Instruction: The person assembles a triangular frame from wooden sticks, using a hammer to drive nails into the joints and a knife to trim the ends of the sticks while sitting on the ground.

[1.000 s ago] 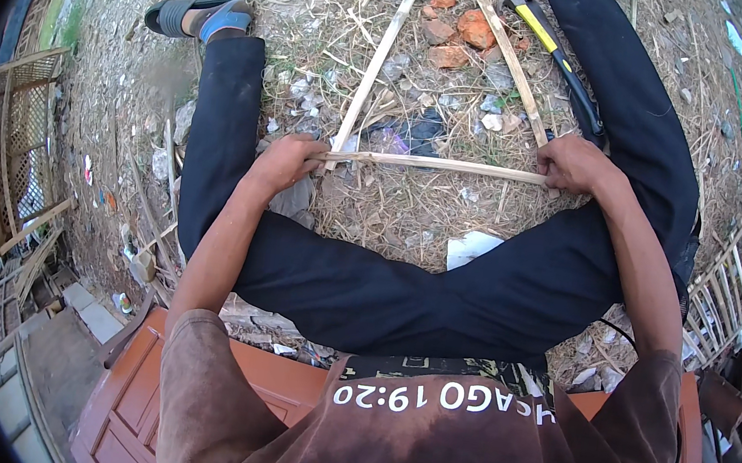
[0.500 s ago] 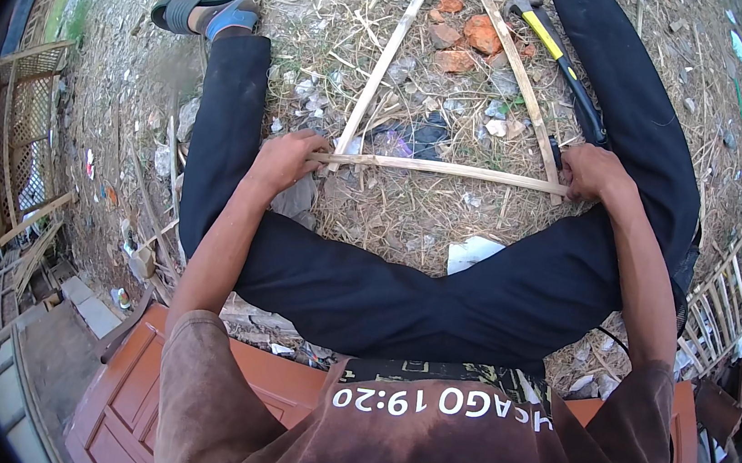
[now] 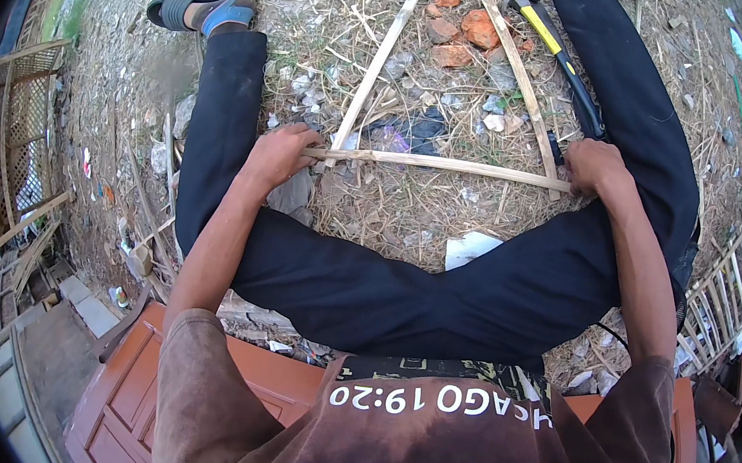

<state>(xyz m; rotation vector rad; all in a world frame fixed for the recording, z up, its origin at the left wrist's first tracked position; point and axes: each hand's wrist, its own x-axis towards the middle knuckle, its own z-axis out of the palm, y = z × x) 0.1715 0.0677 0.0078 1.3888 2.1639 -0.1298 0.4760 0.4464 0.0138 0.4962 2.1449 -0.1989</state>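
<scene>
A thin, pale wooden strip (image 3: 438,163) lies crosswise between my knees. My left hand (image 3: 282,155) is closed on its left end, and my right hand (image 3: 594,168) is closed at its right end. Beneath it are the near ends of two longer strips, the left strip (image 3: 377,66) and the right strip (image 3: 519,73), which slant toward each other at the far side. Beyond my right hand, beside my right leg, a hammer (image 3: 552,46) with a yellow and black handle rests on the ground. My right fingertips are partly hidden, next to a small dark thing.
Broken orange brick pieces (image 3: 480,29) and stones lie between the slanted strips. A white scrap (image 3: 471,250) is near my lap. At the left stands a wooden lattice frame (image 3: 24,142); at the right lies a slatted wooden frame (image 3: 737,273). A reddish-brown panelled board (image 3: 127,405) is beneath me.
Both hands keep their hold on the crosswise strip. My left hand has shifted slightly left and away from me; the strips have barely moved.
</scene>
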